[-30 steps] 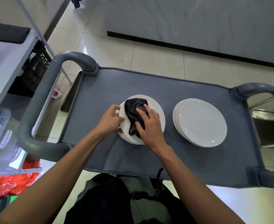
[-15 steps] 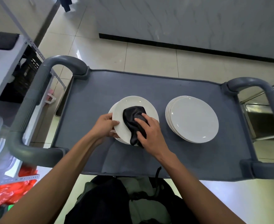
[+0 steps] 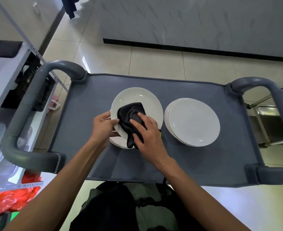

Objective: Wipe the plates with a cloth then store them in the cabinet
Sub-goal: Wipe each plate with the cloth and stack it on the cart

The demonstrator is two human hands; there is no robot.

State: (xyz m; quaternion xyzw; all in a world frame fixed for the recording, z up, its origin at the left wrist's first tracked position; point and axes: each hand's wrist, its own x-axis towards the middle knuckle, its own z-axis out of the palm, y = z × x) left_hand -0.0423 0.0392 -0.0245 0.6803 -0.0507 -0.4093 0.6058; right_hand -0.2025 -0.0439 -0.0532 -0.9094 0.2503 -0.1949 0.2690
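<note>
A round, glossy white plate (image 3: 137, 104) is tilted above a small stack of plates (image 3: 119, 142) on the left part of the grey matte cart top (image 3: 87, 114). A black, soft, wrinkled cloth (image 3: 129, 117) lies on it. The right hand (image 3: 147, 130) presses the cloth with fingers a little spread. The left hand (image 3: 104, 127) pinches the plate's left rim. A second stack of white plates (image 3: 193, 122) is on the right.
</note>
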